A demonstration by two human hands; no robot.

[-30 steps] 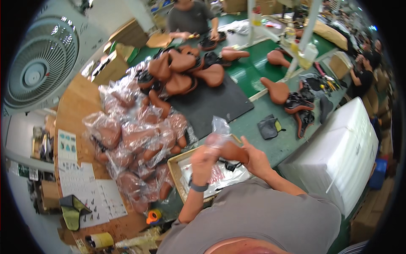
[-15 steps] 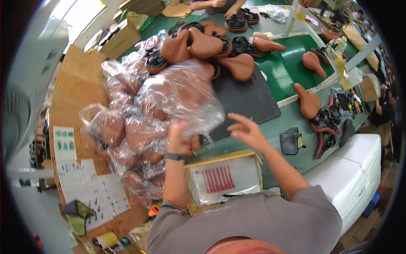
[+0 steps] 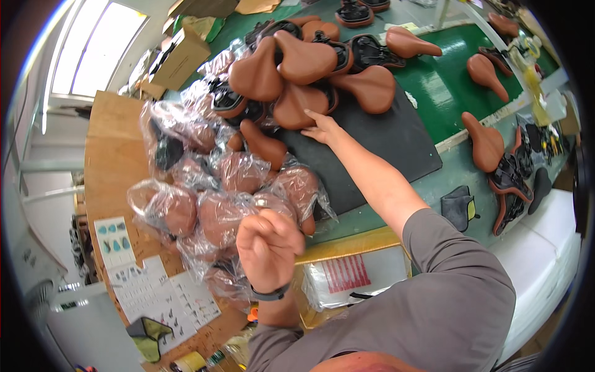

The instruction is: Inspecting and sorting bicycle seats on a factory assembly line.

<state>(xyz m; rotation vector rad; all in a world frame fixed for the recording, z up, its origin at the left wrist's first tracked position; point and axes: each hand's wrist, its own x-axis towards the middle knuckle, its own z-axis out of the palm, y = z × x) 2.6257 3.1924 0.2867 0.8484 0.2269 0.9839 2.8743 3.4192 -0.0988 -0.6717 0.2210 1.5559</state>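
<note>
My right hand (image 3: 321,127) reaches far across to a brown bicycle saddle (image 3: 296,104) at the front of a pile. Its fingers are on that saddle's lower right edge, one on top and the others at the rim. My left hand (image 3: 268,248), with a dark band at the wrist, is raised nearer to me. Its fingers are curled in, and nothing shows in them. Behind it lie several brown saddles in clear plastic bags (image 3: 224,217). An unbagged saddle (image 3: 261,146) pokes out between the bagged ones and the pile.
A black mat (image 3: 378,146) lies under the pile's right side. In front of me stands a yellow-edged box (image 3: 347,246) of clear bags with red print. More saddles (image 3: 483,141) and a dark pouch (image 3: 457,208) are to the right. Printed sheets (image 3: 145,294) lie at left.
My right hand has moved forward and left to the pile. The bagged saddle near my left hand now lies among the others, and that hand has let go and drawn back.
</note>
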